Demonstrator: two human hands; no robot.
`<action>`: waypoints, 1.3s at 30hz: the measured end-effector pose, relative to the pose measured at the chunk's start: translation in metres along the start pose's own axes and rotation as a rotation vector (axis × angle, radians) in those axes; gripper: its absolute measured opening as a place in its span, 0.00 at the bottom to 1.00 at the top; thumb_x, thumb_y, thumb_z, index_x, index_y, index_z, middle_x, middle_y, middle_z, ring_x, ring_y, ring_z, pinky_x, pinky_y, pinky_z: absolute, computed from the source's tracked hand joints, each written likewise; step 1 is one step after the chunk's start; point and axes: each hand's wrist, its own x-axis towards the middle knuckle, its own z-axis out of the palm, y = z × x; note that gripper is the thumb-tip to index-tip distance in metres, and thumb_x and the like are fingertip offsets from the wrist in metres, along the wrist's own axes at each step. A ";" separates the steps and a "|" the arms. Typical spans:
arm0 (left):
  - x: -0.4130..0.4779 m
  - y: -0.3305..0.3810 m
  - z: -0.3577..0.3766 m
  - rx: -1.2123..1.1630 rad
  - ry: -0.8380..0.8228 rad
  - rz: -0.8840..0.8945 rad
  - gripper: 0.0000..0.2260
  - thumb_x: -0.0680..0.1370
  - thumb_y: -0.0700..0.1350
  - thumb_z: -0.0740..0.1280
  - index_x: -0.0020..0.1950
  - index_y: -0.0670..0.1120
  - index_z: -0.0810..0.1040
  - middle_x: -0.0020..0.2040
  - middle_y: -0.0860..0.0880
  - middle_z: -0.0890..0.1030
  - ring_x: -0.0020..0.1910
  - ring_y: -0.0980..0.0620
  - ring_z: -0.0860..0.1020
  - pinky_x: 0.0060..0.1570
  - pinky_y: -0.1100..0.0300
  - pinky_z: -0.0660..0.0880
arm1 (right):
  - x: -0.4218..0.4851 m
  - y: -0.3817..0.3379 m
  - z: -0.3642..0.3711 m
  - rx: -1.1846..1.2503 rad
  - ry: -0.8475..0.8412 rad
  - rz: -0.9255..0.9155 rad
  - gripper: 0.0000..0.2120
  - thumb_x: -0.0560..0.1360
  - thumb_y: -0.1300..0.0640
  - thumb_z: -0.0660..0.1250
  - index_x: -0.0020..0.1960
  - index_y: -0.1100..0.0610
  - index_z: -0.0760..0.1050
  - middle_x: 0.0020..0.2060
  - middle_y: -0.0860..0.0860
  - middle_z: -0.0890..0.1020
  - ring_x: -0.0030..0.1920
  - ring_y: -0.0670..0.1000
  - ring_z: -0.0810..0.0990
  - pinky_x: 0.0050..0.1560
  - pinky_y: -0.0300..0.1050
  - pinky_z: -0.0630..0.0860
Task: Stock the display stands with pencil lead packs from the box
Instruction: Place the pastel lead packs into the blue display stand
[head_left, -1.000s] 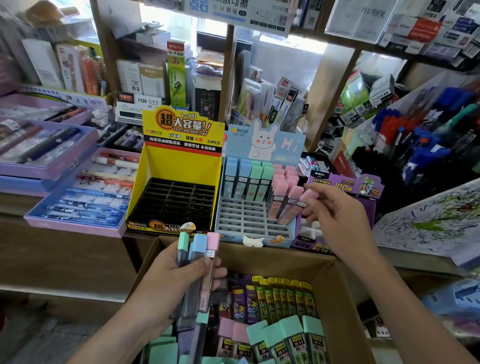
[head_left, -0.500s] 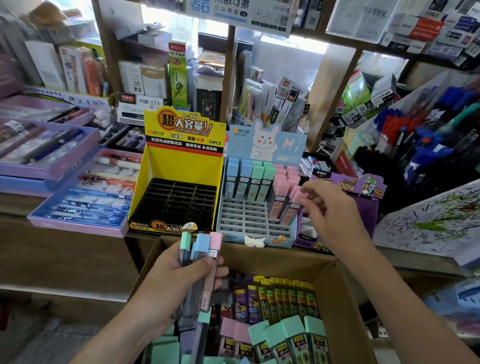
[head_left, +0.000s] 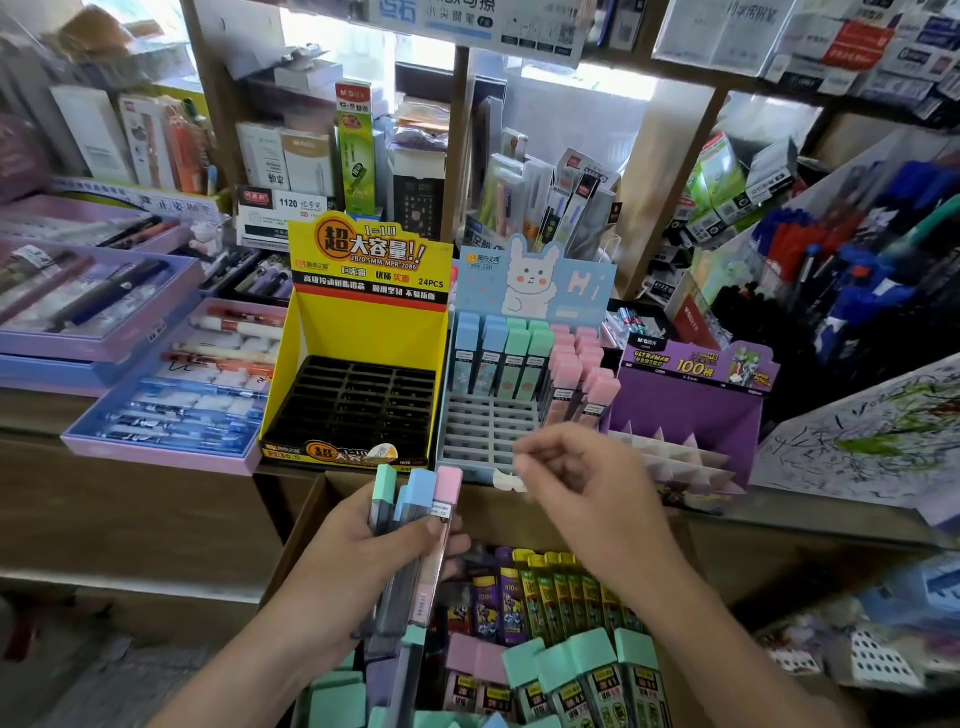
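Note:
My left hand (head_left: 363, 561) grips a bunch of lead packs (head_left: 415, 525) with green, blue and pink caps, held upright over the cardboard box (head_left: 306, 525). Loosely curled and holding nothing, my right hand (head_left: 582, 488) hovers in front of the blue bunny display stand (head_left: 488, 426). That stand carries blue, green and pink packs (head_left: 576, 384) in its back rows, and its front slots are bare. The yellow stand (head_left: 353, 400) has an empty black grid. The purple stand (head_left: 685, 415) sits to the right. More packs (head_left: 571, 670) fill the box.
Purple trays of pens (head_left: 171, 395) lie left of the yellow stand on the wooden counter. Shelves of boxed stationery rise behind the stands. A rack of blue and red pens (head_left: 857, 270) and a scribbled test pad (head_left: 872, 436) stand at the right.
My right hand left a pink pack in the bunny stand's right column and drew back towards me, now with nothing in it. My left hand has stayed put with its bunch.

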 end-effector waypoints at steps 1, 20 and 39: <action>0.000 0.000 0.000 0.017 -0.007 0.007 0.11 0.78 0.38 0.70 0.60 0.45 0.82 0.53 0.41 0.87 0.53 0.42 0.86 0.47 0.54 0.84 | -0.002 0.000 0.007 0.024 -0.027 0.035 0.07 0.78 0.57 0.72 0.52 0.46 0.82 0.42 0.43 0.85 0.43 0.45 0.85 0.45 0.40 0.83; 0.000 0.003 -0.002 -0.079 -0.014 0.012 0.10 0.79 0.37 0.69 0.60 0.42 0.80 0.56 0.41 0.86 0.55 0.43 0.85 0.48 0.55 0.83 | 0.005 0.001 0.004 0.304 -0.078 0.191 0.09 0.77 0.62 0.74 0.54 0.52 0.85 0.42 0.54 0.87 0.38 0.53 0.84 0.39 0.41 0.82; -0.005 0.009 0.003 -0.033 0.055 0.048 0.10 0.82 0.42 0.65 0.58 0.37 0.77 0.43 0.40 0.84 0.33 0.51 0.78 0.30 0.61 0.75 | 0.050 0.000 -0.074 0.018 0.184 -0.069 0.06 0.76 0.62 0.75 0.53 0.58 0.84 0.39 0.50 0.87 0.38 0.49 0.87 0.41 0.38 0.83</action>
